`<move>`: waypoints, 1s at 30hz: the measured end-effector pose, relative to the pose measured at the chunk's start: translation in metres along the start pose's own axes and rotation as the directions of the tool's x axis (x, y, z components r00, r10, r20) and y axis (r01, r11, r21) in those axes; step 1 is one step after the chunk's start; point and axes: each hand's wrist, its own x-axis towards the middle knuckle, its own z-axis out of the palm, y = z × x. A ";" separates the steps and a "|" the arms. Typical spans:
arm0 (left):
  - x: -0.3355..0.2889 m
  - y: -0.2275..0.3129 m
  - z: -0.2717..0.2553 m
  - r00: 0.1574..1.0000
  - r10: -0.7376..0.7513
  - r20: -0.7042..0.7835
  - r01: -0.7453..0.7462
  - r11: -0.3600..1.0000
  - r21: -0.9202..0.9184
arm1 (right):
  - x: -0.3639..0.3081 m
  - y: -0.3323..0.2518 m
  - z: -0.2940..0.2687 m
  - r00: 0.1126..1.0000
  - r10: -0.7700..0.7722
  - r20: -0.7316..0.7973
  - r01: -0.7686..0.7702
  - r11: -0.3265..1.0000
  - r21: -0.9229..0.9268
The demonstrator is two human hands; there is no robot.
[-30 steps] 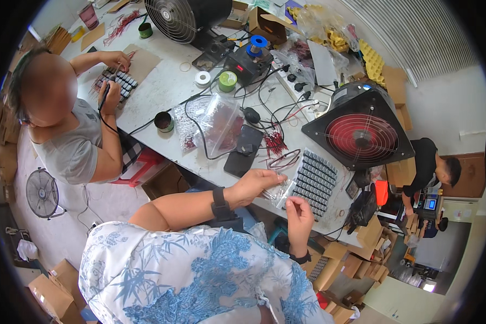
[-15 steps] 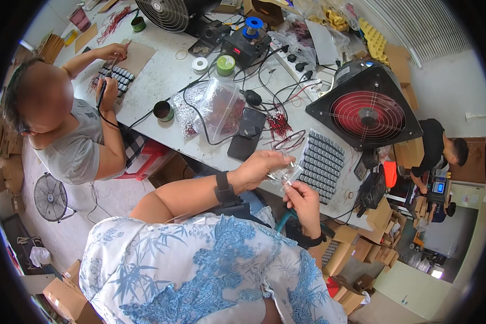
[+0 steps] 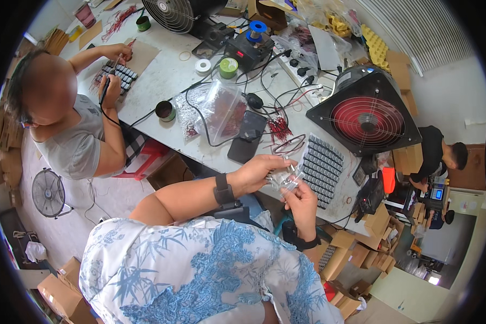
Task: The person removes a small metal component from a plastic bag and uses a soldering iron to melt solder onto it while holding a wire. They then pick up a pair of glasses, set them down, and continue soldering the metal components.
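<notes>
A small clear, shiny plastic piece (image 3: pixel 284 178), perhaps a little bag, is held between my hands in front of the table's near edge. My left hand (image 3: pixel 254 174) is closed round its left side. The fingers of my right hand (image 3: pixel 302 202) pinch its lower right side. What lies inside the plastic is too small to make out. Just beyond my right hand lies a block of small grey parts in rows (image 3: pixel 323 170) on the white table. Thin red and black wires (image 3: pixel 279 129) lie beyond my left hand.
A square black fan with a red centre (image 3: pixel 367 121) stands at the right. A black phone (image 3: pixel 247 137) and a bag of small parts (image 3: pixel 220 108) lie left of the wires. Loose cables cross the table. Another person (image 3: pixel 73 119) works with a pen-like tool at the left.
My right hand has moved slightly up toward my left, and the clear plastic between them has turned and crumpled. The view has shifted a little.
</notes>
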 end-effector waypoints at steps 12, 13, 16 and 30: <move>-0.003 0.002 0.000 1.000 0.004 0.008 -0.004 0.999 -0.040 | 0.003 0.002 -0.001 0.999 0.015 0.036 -0.013 0.997 -0.071; -0.002 0.002 0.001 1.000 0.006 -0.005 -0.006 0.999 -0.042 | 0.004 0.001 -0.001 0.999 0.026 0.033 -0.023 0.997 -0.079; 0.002 -0.002 -0.002 1.000 0.017 -0.021 -0.019 0.998 -0.061 | 0.006 0.001 -0.001 0.999 0.042 0.032 -0.038 0.992 -0.118; 0.000 -0.001 0.001 0.997 0.062 -0.040 -0.064 0.997 -0.052 | 0.006 -0.003 0.008 0.998 -0.051 -0.038 0.036 0.944 -0.329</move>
